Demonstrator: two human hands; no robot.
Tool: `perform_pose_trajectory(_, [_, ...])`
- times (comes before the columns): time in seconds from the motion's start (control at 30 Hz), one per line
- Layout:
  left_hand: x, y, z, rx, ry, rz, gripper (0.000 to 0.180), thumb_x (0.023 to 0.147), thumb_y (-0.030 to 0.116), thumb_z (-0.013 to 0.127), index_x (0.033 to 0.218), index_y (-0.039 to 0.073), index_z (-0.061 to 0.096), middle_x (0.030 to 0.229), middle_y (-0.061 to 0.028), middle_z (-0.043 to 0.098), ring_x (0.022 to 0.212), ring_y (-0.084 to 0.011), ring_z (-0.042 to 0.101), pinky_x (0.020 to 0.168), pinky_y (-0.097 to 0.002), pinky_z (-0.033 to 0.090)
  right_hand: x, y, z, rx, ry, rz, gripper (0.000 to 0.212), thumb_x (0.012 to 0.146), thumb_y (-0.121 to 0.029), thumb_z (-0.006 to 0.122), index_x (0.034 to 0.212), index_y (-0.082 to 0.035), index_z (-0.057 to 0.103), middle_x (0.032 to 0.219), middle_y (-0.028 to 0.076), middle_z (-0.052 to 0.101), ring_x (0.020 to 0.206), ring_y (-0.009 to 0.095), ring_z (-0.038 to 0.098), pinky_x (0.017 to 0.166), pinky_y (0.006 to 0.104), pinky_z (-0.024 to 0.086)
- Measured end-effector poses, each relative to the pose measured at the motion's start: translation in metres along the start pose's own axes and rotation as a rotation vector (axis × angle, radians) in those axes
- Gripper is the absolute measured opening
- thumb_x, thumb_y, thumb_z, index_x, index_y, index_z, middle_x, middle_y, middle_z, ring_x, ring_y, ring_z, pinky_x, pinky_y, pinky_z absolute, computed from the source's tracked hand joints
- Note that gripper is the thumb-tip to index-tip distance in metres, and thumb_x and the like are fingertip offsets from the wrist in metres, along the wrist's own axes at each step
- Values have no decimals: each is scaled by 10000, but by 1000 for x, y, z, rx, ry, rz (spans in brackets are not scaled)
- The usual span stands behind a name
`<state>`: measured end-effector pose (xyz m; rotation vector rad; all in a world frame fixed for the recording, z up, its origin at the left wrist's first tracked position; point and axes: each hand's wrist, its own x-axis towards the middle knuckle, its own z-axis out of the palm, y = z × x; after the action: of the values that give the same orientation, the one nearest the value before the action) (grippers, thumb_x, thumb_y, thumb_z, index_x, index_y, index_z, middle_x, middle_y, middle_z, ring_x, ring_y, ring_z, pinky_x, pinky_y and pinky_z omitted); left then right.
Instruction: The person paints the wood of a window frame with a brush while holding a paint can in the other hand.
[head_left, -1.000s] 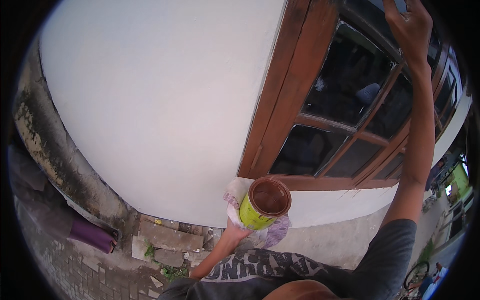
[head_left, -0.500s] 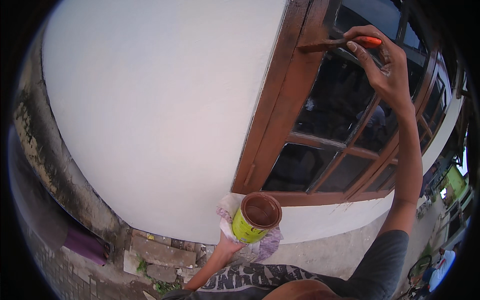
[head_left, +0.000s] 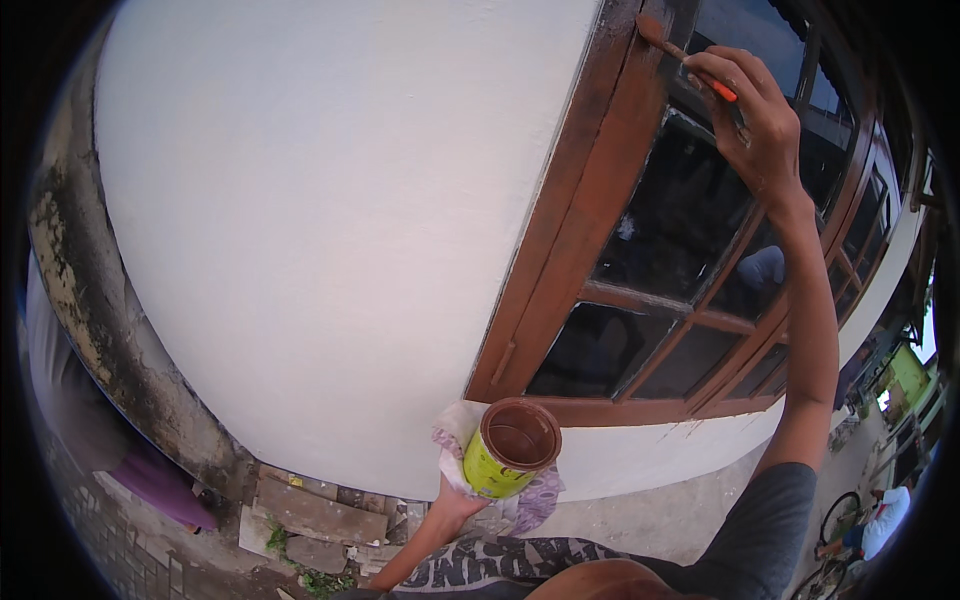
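Observation:
My right hand [head_left: 757,120] is raised at the upper right, fingers closed round the orange handle of a paintbrush [head_left: 664,41]. The bristles touch the brown wooden window frame [head_left: 587,215] near its upper part. Paint smears show on my fingers. Low in the middle, my left hand [head_left: 458,500] holds a yellow-green paint can [head_left: 492,467] with brown paint inside, its rim coated brown. A white and purple cloth [head_left: 540,497] is bunched between hand and can; it hides most of the fingers.
Dark glass panes [head_left: 676,215] sit inside the frame, beside a white wall [head_left: 330,230]. Below lie stone slabs [head_left: 320,508] and paving. A person in purple clothing [head_left: 160,487] stands at the lower left; another in a light shirt [head_left: 885,520] is by a bicycle at the lower right.
My right hand has turned, and the brush has moved up along the window frame, its bristles now pointing up and left. The can in my left hand sits slightly lower in view.

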<state>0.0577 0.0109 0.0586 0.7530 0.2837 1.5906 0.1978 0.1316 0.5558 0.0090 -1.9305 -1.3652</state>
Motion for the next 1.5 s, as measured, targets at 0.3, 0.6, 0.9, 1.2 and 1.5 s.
perform_pose_trajectory(0.3, [-2,34,40,163,-55,31,699,819,116,699,1410,92,327,1388,-99,456,1240,-244,499,1042,-452,416,-6,10,-32,418,-114,334,171,861,-53,651,1033,-44,653,954,106,659,897,253,644,781,339,521])
perform_pose_trajectory(0.6, [10,-46,-36,10,139,-135,1026,592,183,876,1418,72,277,1358,-105,469,1230,-214,500,1026,-412,435,5,93,-23,-130,255,181,220,910,-110,633,1124,-65,651,1019,64,684,953,151,643,847,269,484])
perform_pose_trajectory(0.9, [0,12,14,368,-44,154,769,792,191,739,1420,105,302,1397,-101,444,1250,-247,489,1036,-466,424,-78,-59,-37,223,-106,178,251,735,50,714,970,-2,648,928,128,628,892,264,636,778,343,535])
perform_pose_trajectory(1.2, [10,10,14,-334,252,-331,740,924,662,275,1386,101,411,1373,-120,486,1249,-309,490,1017,-537,410,-23,62,-31,184,67,421,190,888,-89,639,1065,-23,635,980,86,665,889,169,637,794,279,486])
perform_pose_trajectory(1.5, [9,0,-2,-730,94,-368,596,963,532,334,1357,101,453,1349,-124,509,1214,-320,520,1006,-532,426,-39,-2,-14,-38,6,23,308,739,20,723,1032,-42,650,948,106,648,838,268,643,746,355,528])
